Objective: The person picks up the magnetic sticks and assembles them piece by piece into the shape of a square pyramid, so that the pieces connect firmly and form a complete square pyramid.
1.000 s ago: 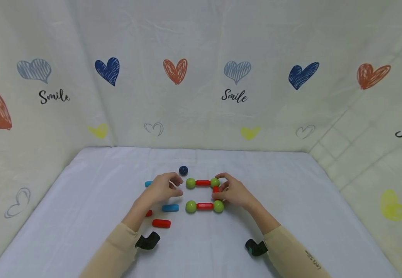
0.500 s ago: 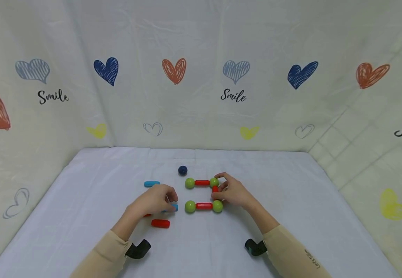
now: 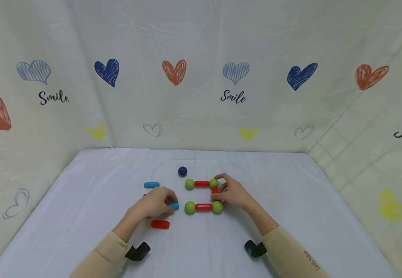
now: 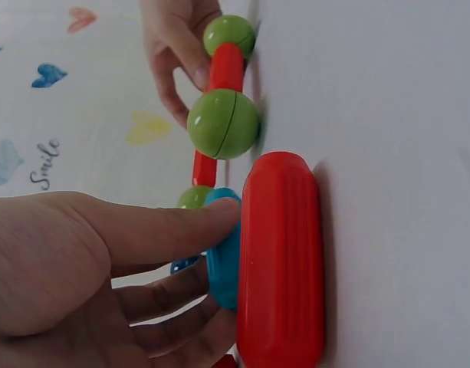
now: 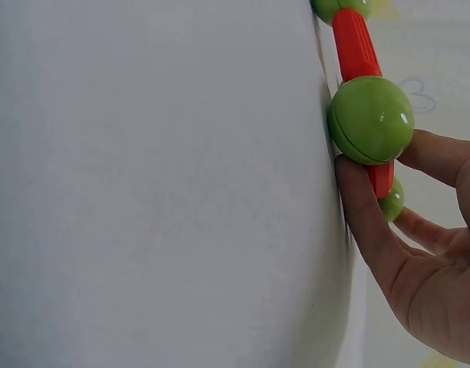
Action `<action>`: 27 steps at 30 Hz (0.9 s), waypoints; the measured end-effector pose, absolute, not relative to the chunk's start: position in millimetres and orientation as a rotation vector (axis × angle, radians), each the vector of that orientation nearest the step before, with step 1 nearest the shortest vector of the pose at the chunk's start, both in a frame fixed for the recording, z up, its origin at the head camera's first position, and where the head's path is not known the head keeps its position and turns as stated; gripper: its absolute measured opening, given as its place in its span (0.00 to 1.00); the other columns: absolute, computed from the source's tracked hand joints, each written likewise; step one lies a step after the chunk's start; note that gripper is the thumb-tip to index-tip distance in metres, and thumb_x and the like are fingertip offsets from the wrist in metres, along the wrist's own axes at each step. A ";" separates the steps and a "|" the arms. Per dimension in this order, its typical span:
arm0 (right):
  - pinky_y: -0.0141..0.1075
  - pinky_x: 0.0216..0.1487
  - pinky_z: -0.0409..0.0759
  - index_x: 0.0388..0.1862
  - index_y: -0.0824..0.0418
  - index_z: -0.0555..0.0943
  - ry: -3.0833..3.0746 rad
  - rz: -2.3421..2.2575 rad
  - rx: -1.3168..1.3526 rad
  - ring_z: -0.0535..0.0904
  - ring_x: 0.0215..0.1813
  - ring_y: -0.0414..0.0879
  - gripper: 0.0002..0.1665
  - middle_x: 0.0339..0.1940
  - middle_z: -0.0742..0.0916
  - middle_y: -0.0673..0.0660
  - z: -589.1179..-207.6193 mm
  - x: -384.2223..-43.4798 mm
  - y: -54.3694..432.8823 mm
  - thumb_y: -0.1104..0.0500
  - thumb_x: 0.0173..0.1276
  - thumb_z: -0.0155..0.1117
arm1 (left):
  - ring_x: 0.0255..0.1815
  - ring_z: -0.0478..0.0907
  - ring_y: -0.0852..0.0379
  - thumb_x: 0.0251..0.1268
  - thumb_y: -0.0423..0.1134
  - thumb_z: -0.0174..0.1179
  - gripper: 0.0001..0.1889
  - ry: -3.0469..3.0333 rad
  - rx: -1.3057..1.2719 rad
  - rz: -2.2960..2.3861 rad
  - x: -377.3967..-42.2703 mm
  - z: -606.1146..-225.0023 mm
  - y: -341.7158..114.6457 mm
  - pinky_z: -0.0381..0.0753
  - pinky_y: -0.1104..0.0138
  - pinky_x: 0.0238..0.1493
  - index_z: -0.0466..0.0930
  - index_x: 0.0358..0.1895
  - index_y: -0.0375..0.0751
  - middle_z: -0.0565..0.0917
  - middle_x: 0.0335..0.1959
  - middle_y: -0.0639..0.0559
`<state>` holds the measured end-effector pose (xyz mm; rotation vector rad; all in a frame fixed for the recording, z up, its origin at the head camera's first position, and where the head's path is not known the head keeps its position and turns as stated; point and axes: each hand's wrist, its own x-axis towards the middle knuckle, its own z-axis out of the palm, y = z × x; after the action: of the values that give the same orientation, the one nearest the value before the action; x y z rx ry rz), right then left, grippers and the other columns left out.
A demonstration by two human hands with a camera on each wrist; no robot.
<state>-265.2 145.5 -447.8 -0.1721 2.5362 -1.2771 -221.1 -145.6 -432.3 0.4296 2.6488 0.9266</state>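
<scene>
My left hand (image 3: 157, 202) pinches a blue toy rod (image 3: 175, 206) low over the table, and the thumb lies along it in the left wrist view. Most of that rod is hidden by the hand in the head view. My right hand (image 3: 233, 192) holds a short red rod (image 3: 214, 190) that joins two green balls at the right side of a three-sided frame. The frame's upper bar (image 3: 202, 183) and lower bar (image 3: 204, 207) are red, with a green ball (image 3: 189, 207) at each end. The left side stands open.
A loose red rod (image 3: 160, 224) lies in front of the left hand, and a second blue rod (image 3: 151, 185) behind it. Another red rod (image 3: 145, 194) peeks out beside that hand. A dark blue ball (image 3: 182, 171) sits behind the frame.
My left hand has moved from beside the frame toward the front left, down onto the blue rod, and now grips it. The right hand and the frame stay in place.
</scene>
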 end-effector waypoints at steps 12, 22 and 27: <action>0.38 0.38 0.85 0.69 0.56 0.71 2.545 -1.264 -0.166 0.80 0.37 0.49 0.37 0.40 0.81 0.57 -444.5 -263.2 144.7 0.57 0.64 0.77 | 0.42 0.78 0.54 0.66 0.37 0.71 0.09 2.624 0.330 1.244 -238.3 -440.2 -139.5 0.81 0.62 0.39 0.87 0.47 0.45 0.82 0.38 0.56; 0.38 0.38 0.85 0.69 0.56 0.70 2.542 -1.264 -0.158 0.80 0.37 0.49 0.38 0.40 0.81 0.57 -446.5 -265.6 145.3 0.57 0.64 0.77 | 0.39 0.80 0.53 0.66 0.39 0.71 0.14 2.518 0.185 1.459 -244.6 -442.3 -129.7 0.84 0.64 0.39 0.85 0.52 0.39 0.82 0.38 0.51; 0.38 0.38 0.85 0.70 0.56 0.70 2.545 -1.253 -0.168 0.80 0.37 0.50 0.38 0.40 0.82 0.57 -445.6 -265.7 144.5 0.57 0.64 0.77 | 0.39 0.80 0.53 0.67 0.40 0.71 0.17 2.471 0.108 1.500 -247.6 -445.3 -124.1 0.84 0.65 0.41 0.83 0.55 0.39 0.82 0.40 0.49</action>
<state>-265.7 144.5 -445.6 -0.1677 2.5450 -1.2535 -247.6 -124.1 -445.3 0.1076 2.4708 1.4996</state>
